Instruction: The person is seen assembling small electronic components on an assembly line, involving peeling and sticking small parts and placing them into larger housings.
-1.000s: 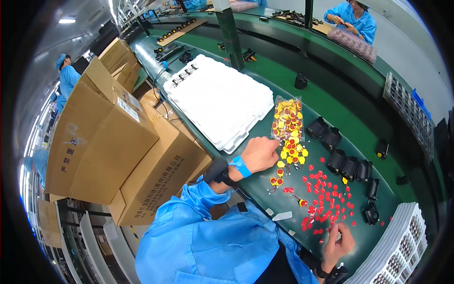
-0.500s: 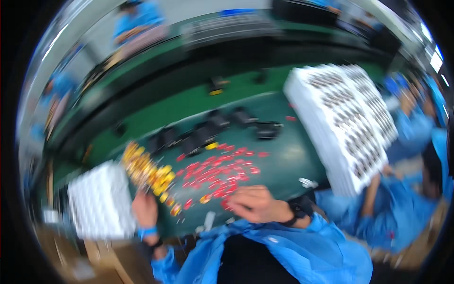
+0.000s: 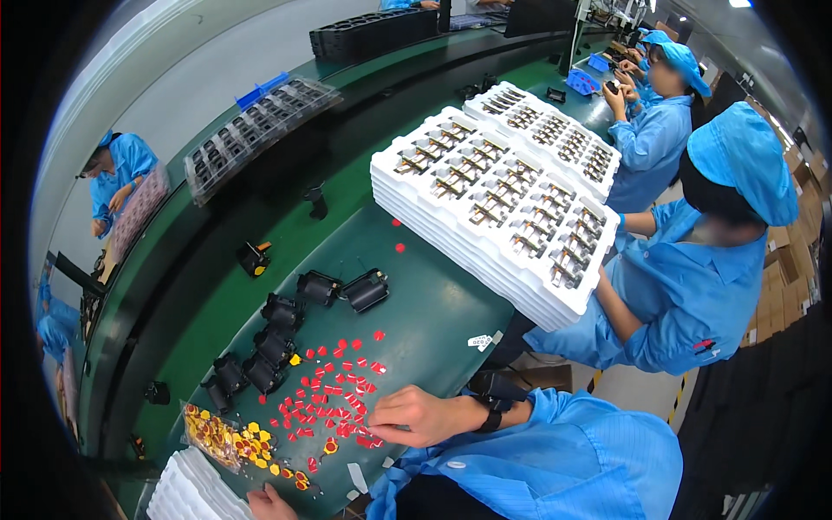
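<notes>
My right hand [image 3: 414,418] hovers over or rests at the near right edge of a spread of small red discs [image 3: 325,394] on the green table. Its fingers are bent and pressed together; whatever may be between them is hidden. My left hand [image 3: 270,503] is cut off by the lower edge, close to the yellow-and-red pieces [image 3: 260,442], its fingers mostly out of sight. Some of those pieces lie in a clear plastic bag [image 3: 208,433]. Beyond the discs stand several black housings [image 3: 273,347], one of them [image 3: 364,290] on its side.
To the right rises a stack of white foam trays [image 3: 459,234] holding small metal-and-black parts. Another white tray stack [image 3: 191,490] stands at the lower left. Co-workers in blue sit along the right, the nearest [image 3: 693,277] beside the trays. A green conveyor [image 3: 208,303] runs behind the table.
The view has swung to the right, so the table and its pieces sit lower and further left. My left hand has slipped mostly out of the picture. My right hand stays by the red discs.
</notes>
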Demonstrator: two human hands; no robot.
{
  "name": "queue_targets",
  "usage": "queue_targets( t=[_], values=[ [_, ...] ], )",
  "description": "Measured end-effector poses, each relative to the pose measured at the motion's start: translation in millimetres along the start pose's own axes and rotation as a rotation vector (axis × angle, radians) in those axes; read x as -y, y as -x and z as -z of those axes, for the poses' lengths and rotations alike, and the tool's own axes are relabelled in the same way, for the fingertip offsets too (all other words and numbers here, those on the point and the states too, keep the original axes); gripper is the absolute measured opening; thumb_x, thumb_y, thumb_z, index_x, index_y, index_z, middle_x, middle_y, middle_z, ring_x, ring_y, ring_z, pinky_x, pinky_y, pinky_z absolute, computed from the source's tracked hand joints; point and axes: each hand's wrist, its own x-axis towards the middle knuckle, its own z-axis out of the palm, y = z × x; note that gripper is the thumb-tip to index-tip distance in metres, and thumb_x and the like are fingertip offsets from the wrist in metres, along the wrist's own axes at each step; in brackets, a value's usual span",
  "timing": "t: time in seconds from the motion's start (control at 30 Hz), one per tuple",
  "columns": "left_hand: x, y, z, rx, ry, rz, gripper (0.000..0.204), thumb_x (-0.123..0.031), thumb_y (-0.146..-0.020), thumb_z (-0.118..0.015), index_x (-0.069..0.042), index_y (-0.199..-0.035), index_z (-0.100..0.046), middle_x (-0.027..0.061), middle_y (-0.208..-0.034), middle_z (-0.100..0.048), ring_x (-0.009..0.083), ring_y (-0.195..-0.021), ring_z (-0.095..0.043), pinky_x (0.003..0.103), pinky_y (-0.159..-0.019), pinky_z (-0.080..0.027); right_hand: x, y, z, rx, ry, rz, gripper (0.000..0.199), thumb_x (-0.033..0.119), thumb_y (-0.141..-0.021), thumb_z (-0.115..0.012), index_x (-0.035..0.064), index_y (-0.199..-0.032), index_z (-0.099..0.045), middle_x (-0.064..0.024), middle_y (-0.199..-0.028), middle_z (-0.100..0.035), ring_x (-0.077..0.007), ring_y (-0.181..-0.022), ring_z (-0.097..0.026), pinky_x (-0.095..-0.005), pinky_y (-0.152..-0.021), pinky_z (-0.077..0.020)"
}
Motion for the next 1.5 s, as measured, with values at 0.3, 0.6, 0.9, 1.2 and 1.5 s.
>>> queue_targets(
  t=[0.3, 0.6, 0.9, 1.2, 1.5],
  values=[
    [-98, 25, 72, -0.284, 0.452, -0.260, 0.023, -0.017, -0.098, -0.062, 0.007, -0.098, -0.063, 0.0156, -0.078, -0.060, 0.0270, -0.062, -0.055, 0.036, -0.058, -0.047, 12, -20, -20, -0.014, -0.080, 0.005, 0.015, 0.008, -0.090, -0.066, -0.0035, -0.099, -0.061, -0.0119, -0.075, -0.060, -0.0264, -0.065, -0.060, -0.0379, -0.056, -0.0457],
    [-192, 46, 54, 0.603, 1.489, -0.349, 0.025, 0.003, -0.082, -0.071, 0.002, -0.102, -0.055, 0.0077, -0.076, -0.065, 0.0112, -0.062, -0.059, 0.022, -0.058, -0.047, 21, -12, -21, 0.225, -0.704, -0.528, 0.028, 0.025, -0.100, -0.061, 0.0015, -0.084, -0.061, -0.0038, -0.063, -0.057, -0.0111, -0.055, -0.058, -0.0250, -0.049, -0.0438],
    [-189, 71, 16, 0.479, 1.312, -0.337, 0.006, -0.003, -0.096, -0.062, 0.002, -0.094, -0.058, 0.0060, -0.074, -0.066, 0.0076, -0.060, -0.057, 0.020, -0.054, -0.043, 14, 13, -37, 0.007, -1.357, -0.973, 0.033, 0.026, -0.104, -0.053, -0.0014, -0.089, -0.064, -0.0051, -0.057, -0.054, -0.0109, -0.041, -0.048, -0.0236, -0.037, -0.0342],
    [-200, 71, 27, 0.152, 0.985, -0.669, 0.017, 0.000, -0.090, -0.066, 0.000, -0.106, -0.064, 0.0126, -0.077, -0.066, 0.0283, -0.064, -0.065, 0.037, -0.060, -0.049, 16, 13, -30, -0.124, -1.265, -1.064, 0.027, 0.024, -0.101, -0.059, -0.0015, -0.094, -0.064, -0.0072, -0.065, -0.061, -0.0127, -0.046, -0.055, -0.0241, -0.040, -0.0369],
    [-223, 70, 34, 0.250, 1.126, -0.653, 0.017, 0.004, -0.089, -0.067, 0.003, -0.105, -0.063, 0.0108, -0.078, -0.070, 0.0193, -0.067, -0.071, 0.028, -0.062, -0.052, 22, 12, -17, -0.238, -1.155, -0.957, 0.022, 0.016, -0.101, -0.057, -0.0009, -0.088, -0.063, -0.0073, -0.063, -0.059, -0.0117, -0.045, -0.050, -0.0233, -0.042, -0.0339]
  ],
)
